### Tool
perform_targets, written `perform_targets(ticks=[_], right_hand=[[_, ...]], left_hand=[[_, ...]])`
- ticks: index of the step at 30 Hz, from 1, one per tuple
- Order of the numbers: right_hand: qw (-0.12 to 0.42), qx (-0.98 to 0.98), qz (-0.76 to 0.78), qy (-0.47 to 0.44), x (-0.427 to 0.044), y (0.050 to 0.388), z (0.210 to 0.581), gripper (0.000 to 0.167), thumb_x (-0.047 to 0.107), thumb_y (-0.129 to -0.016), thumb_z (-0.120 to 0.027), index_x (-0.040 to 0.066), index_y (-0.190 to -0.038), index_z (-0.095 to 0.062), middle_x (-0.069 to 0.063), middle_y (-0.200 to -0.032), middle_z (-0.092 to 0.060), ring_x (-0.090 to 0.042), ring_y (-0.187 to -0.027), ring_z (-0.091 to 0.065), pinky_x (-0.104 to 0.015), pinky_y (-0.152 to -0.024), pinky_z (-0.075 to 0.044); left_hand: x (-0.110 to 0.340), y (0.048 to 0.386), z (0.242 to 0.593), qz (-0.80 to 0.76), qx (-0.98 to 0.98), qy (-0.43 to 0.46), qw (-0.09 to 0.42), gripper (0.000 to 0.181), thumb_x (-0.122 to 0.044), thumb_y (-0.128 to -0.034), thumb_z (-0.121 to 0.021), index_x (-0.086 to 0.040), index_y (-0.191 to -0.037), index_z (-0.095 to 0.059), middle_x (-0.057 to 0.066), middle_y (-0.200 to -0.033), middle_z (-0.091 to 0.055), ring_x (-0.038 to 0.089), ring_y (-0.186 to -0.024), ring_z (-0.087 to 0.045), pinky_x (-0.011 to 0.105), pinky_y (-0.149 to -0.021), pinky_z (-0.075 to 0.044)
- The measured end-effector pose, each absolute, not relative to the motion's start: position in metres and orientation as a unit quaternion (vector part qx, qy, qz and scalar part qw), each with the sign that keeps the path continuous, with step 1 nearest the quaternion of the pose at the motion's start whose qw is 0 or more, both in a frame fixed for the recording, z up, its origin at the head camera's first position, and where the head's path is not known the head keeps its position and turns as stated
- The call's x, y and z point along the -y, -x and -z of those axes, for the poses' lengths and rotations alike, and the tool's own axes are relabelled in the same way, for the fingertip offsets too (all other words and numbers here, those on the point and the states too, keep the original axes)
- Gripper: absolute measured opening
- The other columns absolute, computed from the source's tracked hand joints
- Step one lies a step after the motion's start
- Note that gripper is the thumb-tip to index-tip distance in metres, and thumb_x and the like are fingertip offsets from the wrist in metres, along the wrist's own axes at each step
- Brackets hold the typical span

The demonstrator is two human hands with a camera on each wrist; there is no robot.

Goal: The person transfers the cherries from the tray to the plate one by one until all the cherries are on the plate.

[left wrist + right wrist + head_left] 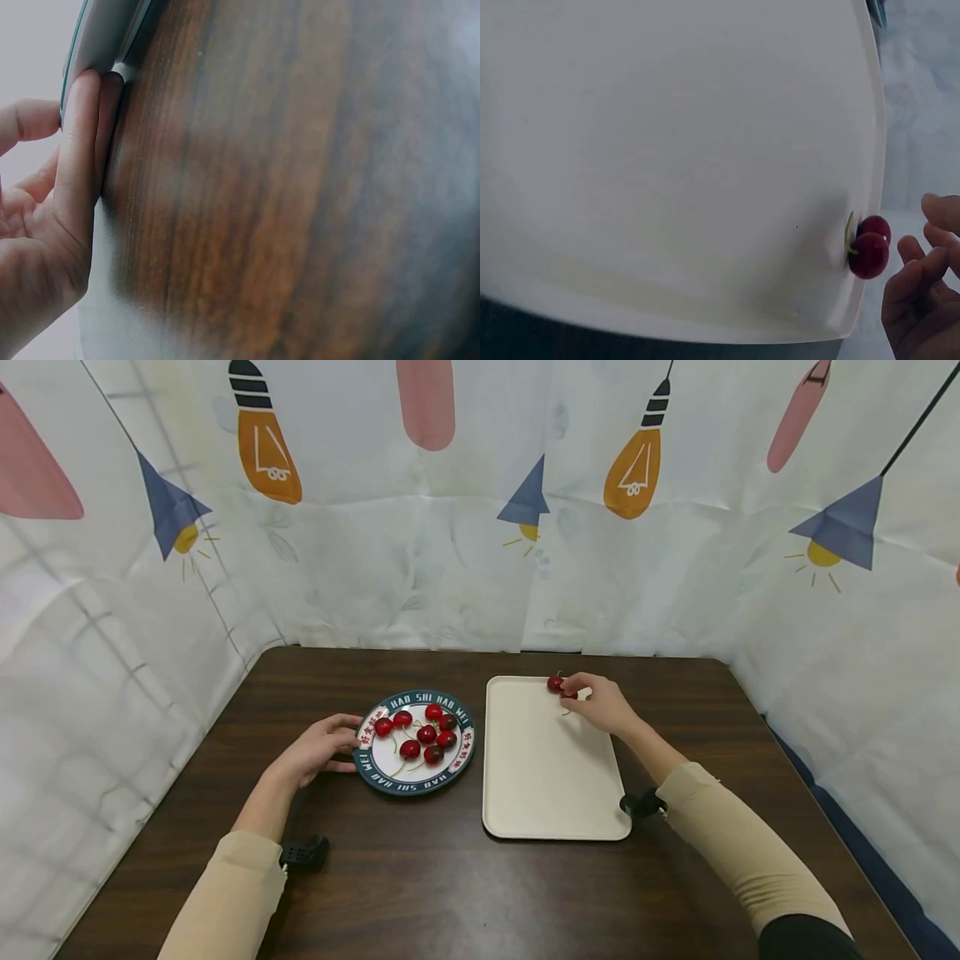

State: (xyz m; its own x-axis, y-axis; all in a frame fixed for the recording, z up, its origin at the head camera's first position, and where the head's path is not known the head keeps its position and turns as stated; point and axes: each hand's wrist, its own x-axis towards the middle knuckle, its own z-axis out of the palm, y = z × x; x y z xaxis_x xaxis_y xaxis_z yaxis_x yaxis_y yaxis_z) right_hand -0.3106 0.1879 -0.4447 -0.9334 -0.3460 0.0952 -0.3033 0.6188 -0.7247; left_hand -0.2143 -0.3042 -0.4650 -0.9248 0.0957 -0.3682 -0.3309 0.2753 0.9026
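My left hand [327,749] grips the left rim of a round plate [411,788] with a dark teal, lettered border. In the left wrist view the thumb meets the plate's edge [73,56] and other fingers reach under it. Several red cherries [426,734] with green stems lie on the plate. My right hand [600,702] is at the far right corner of a cream rectangular tray [555,777]. Two cherries [869,255] sit together at that tray's far edge. In the right wrist view the loosely bent fingers [904,281] are apart from them by a small gap.
Plate and tray stand side by side on a dark brown wooden table [420,893], with a narrow strip of wood between them. A white curtain [450,577] printed with lamps and bulbs hangs behind and along both sides. Each wrist wears a black band [305,852].
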Motion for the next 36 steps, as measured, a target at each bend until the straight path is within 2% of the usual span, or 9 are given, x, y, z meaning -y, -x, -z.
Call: perform_targets(ticks=[6, 15, 20, 22, 27, 29, 32, 36], right_hand=[[0.026, -0.906, 0.394, 0.153, -0.195, 0.316, 0.446, 0.032, 0.016, -0.097, -0.071, 0.002, -0.126, -0.067, -0.017, -0.120, -0.067, -0.035, -0.115, -0.057, -0.050, -0.095, -0.050], [0.049, -0.915, 0.378, 0.131, -0.197, 0.322, 0.446, 0.036, 0.015, -0.098, -0.069, 0.003, -0.131, -0.062, -0.020, -0.128, -0.062, -0.035, -0.105, -0.056, -0.040, -0.075, -0.054], [0.060, -0.918, 0.372, 0.125, -0.197, 0.327, 0.449, 0.038, 0.013, -0.097, -0.069, 0.003, -0.133, -0.061, -0.021, -0.132, -0.060, -0.034, -0.106, -0.056, -0.040, -0.074, -0.054], [0.069, -0.918, 0.371, 0.122, -0.197, 0.329, 0.450, 0.038, 0.013, -0.097, -0.069, 0.004, -0.134, -0.061, -0.020, -0.134, -0.059, -0.032, -0.099, -0.059, -0.039, -0.073, -0.054], [0.087, -0.914, 0.380, 0.112, -0.196, 0.331, 0.453, 0.038, 0.011, -0.098, -0.069, 0.005, -0.134, -0.061, -0.018, -0.136, -0.059, -0.024, -0.063, -0.058, -0.034, -0.060, -0.054], [0.088, -0.913, 0.383, 0.112, -0.195, 0.331, 0.453, 0.038, 0.011, -0.098, -0.069, 0.005, -0.134, -0.061, -0.018, -0.135, -0.059, -0.024, -0.060, -0.056, -0.032, -0.058, -0.053], [0.079, -0.915, 0.375, 0.123, -0.195, 0.332, 0.454, 0.037, 0.010, -0.097, -0.069, 0.004, -0.132, -0.062, -0.019, -0.132, -0.061, -0.026, -0.078, -0.058, -0.034, -0.064, -0.052], [0.072, -0.919, 0.362, 0.140, -0.194, 0.331, 0.455, 0.035, 0.009, -0.096, -0.069, 0.002, -0.129, -0.064, -0.020, -0.128, -0.063, -0.032, -0.107, -0.054, -0.041, -0.081, -0.049]], left_hand=[[0.304, 0.214, 0.466, -0.597, -0.779, 0.075, 0.177, 0.057, -0.017, -0.1063, -0.051, 0.000, -0.156, -0.029, 0.027, -0.142, -0.043, 0.034, -0.115, -0.057, 0.040, -0.085, -0.061], [0.304, 0.214, 0.467, -0.597, -0.778, 0.077, 0.178, 0.056, -0.015, -0.1059, -0.051, 0.000, -0.156, -0.030, 0.027, -0.142, -0.044, 0.035, -0.116, -0.056, 0.040, -0.086, -0.061], [0.304, 0.214, 0.467, -0.596, -0.780, 0.077, 0.174, 0.056, -0.015, -0.1057, -0.051, 0.000, -0.156, -0.030, 0.026, -0.141, -0.045, 0.034, -0.115, -0.056, 0.040, -0.086, -0.061], [0.304, 0.214, 0.467, -0.596, -0.780, 0.078, 0.173, 0.056, -0.015, -0.1056, -0.051, 0.000, -0.156, -0.031, 0.026, -0.140, -0.046, 0.034, -0.114, -0.057, 0.040, -0.085, -0.061], [0.304, 0.213, 0.467, -0.595, -0.781, 0.077, 0.174, 0.056, -0.015, -0.1055, -0.052, -0.001, -0.156, -0.031, 0.026, -0.140, -0.047, 0.032, -0.112, -0.058, 0.040, -0.085, -0.061], [0.304, 0.213, 0.467, -0.595, -0.781, 0.076, 0.173, 0.057, -0.016, -0.1056, -0.052, -0.001, -0.156, -0.030, 0.026, -0.140, -0.046, 0.033, -0.113, -0.057, 0.040, -0.085, -0.061], [0.304, 0.214, 0.467, -0.595, -0.781, 0.076, 0.173, 0.057, -0.016, -0.1055, -0.052, -0.001, -0.156, -0.030, 0.026, -0.141, -0.045, 0.033, -0.113, -0.057, 0.040, -0.085, -0.061], [0.305, 0.214, 0.468, -0.596, -0.781, 0.077, 0.172, 0.057, -0.016, -0.1054, -0.053, -0.001, -0.156, -0.031, 0.026, -0.141, -0.044, 0.033, -0.113, -0.057, 0.040, -0.085, -0.061]])
